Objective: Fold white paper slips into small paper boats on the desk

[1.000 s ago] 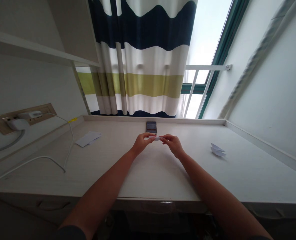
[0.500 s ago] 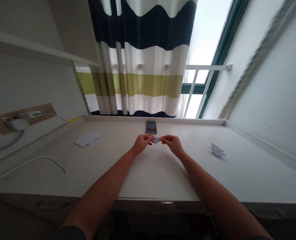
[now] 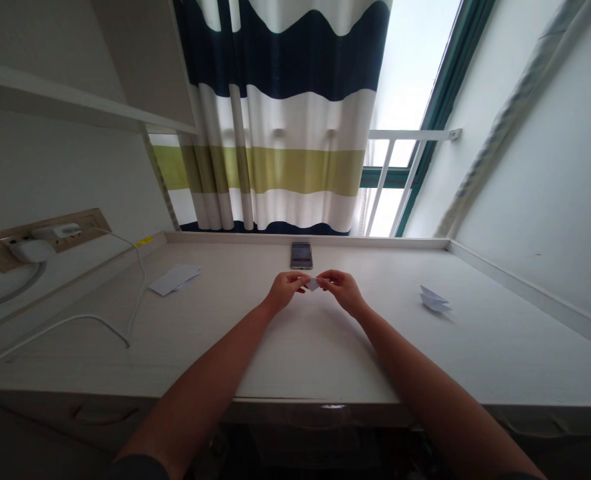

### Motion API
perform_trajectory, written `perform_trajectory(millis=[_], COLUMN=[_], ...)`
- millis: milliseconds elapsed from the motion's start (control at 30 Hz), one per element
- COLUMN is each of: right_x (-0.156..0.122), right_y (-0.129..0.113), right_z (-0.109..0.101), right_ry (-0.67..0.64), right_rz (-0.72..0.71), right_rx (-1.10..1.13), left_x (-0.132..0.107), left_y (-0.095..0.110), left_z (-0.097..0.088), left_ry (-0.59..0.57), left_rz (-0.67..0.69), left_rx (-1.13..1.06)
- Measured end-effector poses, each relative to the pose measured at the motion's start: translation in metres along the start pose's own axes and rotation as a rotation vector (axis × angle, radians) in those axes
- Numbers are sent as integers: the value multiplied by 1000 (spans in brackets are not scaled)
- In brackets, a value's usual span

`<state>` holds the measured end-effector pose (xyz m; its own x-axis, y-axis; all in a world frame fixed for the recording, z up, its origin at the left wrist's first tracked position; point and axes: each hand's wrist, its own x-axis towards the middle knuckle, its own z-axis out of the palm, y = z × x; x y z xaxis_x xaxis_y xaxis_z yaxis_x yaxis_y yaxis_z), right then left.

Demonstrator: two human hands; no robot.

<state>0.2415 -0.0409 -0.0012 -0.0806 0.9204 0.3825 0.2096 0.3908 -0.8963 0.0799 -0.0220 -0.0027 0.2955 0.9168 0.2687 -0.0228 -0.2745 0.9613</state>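
Note:
A small folded piece of white paper [image 3: 312,285] is held between my two hands above the middle of the desk. My left hand [image 3: 286,289] pinches its left side, and my right hand [image 3: 342,289] pinches the right side. Fingers cover much of the paper, so its full shape is hidden. Just beyond my hands a phone [image 3: 302,255] lies flat with its screen lit. Off to the right rest folded paper pieces [image 3: 435,300], pointed in shape. Flat white paper sheets [image 3: 175,279] lie to the left.
The white desk [image 3: 320,353] has a raised rim along its back and sides. A white cable [image 3: 138,293] runs over its left part from a wall socket panel [image 3: 90,219]. Behind the desk hangs a striped curtain [image 3: 285,167] beside a window with a white rail [image 3: 405,135].
My hands have come slightly closer together on the folded paper, and less of it shows between them. The paper sits a little nearer to me. Nothing else on the desk has moved.

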Motion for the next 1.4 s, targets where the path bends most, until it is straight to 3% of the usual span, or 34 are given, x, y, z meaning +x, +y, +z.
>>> perform_trajectory(millis=[600,867,1067,1400], right_x=[0,0,1,1], right_y=[5,2,2,7], right_z=[3,3,0,-3], right_ry=[-29,24,50,29], right_rz=[3,46,108,67], right_rx=[-10,3,119,140], left_x=[-1,-1,2,2], left_y=[0,2,1,3], left_z=[1,0,-5,-7], left_ry=[-3,-31,36,52], left_rz=[74,-55,-54,-29], left_rx=[212,55,18,40])
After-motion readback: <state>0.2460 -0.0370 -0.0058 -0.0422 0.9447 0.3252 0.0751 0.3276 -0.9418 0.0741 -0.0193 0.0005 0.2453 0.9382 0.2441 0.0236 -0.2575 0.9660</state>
